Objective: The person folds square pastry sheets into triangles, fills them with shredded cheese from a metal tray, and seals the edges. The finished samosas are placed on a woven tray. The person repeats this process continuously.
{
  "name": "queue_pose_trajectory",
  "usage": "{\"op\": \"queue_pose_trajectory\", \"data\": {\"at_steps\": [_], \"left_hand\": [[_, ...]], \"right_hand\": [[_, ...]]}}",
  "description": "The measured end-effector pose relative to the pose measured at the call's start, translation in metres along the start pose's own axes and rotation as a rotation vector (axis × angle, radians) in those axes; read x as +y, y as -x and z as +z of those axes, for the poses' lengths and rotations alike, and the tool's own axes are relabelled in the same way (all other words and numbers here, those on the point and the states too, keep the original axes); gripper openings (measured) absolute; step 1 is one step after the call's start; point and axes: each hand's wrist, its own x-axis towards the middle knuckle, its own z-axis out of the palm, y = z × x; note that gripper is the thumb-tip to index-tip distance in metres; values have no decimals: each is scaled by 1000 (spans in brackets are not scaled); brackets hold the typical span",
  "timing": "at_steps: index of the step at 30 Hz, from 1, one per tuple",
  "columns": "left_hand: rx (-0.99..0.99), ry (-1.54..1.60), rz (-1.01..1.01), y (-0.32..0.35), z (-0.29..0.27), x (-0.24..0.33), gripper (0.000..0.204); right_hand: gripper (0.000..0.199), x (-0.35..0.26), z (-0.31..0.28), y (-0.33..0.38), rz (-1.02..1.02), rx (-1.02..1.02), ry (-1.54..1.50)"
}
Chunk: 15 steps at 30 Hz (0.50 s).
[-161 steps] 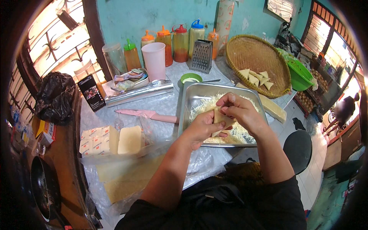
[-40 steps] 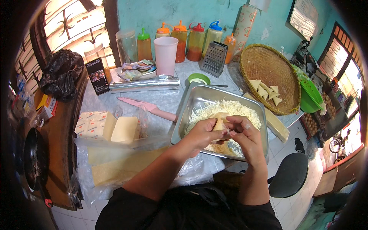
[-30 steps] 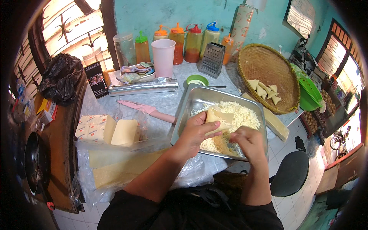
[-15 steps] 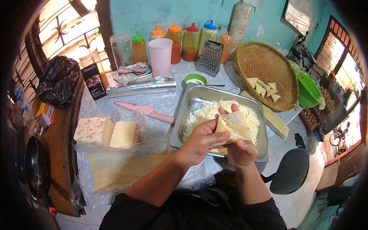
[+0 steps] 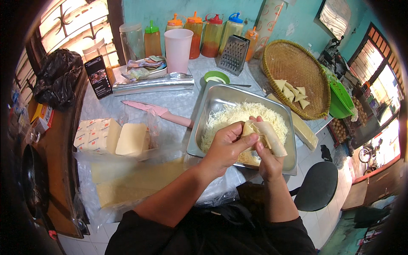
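Note:
Over a steel tray [image 5: 196,127] of grated cheese [image 5: 231,111], both my hands grip one pastry wrapper [image 5: 272,138]. My left hand [image 5: 225,144] pinches its folded left side, thumb on top. My right hand [image 5: 268,161] holds it from below and behind, thumb near the fold; some of those fingers are hidden. The wrapper's loose end curls over to the right. Beyond the tray, several folded pastry triangles [image 5: 291,90] lie in a round woven bamboo tray [image 5: 293,55]. Flat pastry sheets [image 5: 131,182] lie under plastic to the left of my forearm.
A pink knife [image 5: 170,117] lies left of the tray, beside a cheese block [image 5: 132,139]. Behind stand a box grater [image 5: 234,55], a green bowl [image 5: 216,77] with white paste, a pink cup [image 5: 178,51] and several sauce bottles. A phone [image 5: 98,77] leans at left; a stool [image 5: 316,187] stands right.
The wrapper's flat flap has been turned over and now curls to the right. My hands have drawn closer together around it. The whole view has shifted slightly.

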Motion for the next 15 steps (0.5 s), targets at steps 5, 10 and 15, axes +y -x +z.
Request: {"op": "queue_pose_trajectory", "data": {"at_steps": [5, 10, 15], "left_hand": [[-1, 144, -13, -1, 0, 0, 25], [-4, 189, -113, 0, -1, 2, 27], [-11, 333, -162, 0, 4, 3, 27]], "right_hand": [[49, -2, 0, 1, 33, 56, 70], [43, -7, -1, -3, -63, 44, 148], [35, -6, -6, -4, -189, 69, 273]]}}
